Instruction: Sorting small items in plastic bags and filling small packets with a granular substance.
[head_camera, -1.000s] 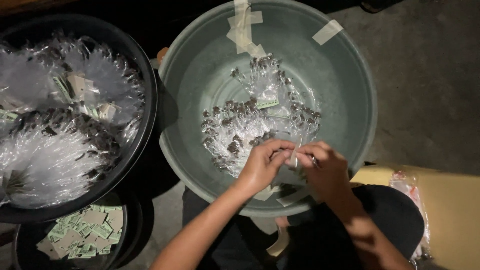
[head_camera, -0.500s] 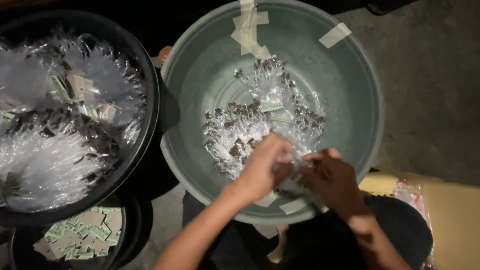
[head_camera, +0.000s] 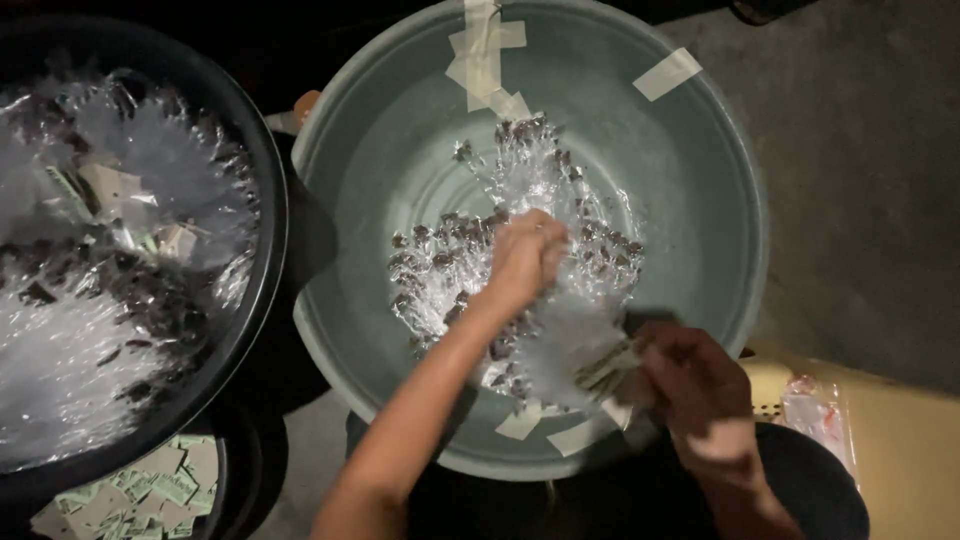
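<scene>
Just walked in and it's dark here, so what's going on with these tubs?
A person sits over a grey-green basin of small clear packets with dark contents. The left hand reaches into the pile, while the right hand holds a blurred bunch of packets at the near rim. A black tub of similar packets stands beside it.
</scene>
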